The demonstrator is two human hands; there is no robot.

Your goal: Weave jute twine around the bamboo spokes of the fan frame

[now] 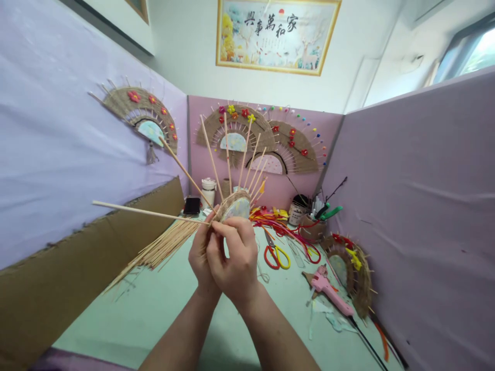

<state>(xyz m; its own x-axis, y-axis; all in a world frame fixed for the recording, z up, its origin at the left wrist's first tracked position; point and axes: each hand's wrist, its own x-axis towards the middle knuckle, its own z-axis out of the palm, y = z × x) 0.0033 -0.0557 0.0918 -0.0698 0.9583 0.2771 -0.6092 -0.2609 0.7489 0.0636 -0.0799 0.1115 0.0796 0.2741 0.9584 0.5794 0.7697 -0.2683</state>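
Observation:
Both my hands hold up a half-round fan frame, its patterned pale-blue centre edged with twine and several thin wooden sticks fanning outward. My left hand grips the frame's left corner, near the base of a stick that points far left. My right hand pinches at the same corner from the front, thumb and forefinger together. Whatever lies between those fingertips is too small to make out. The frame's lower edge is partly hidden behind my right hand.
Loose sticks lie left on the table. Scissors, red cords and a pink glue gun with a cable lie right. A small fan leans by the right wall. A white jar and tool pot stand behind.

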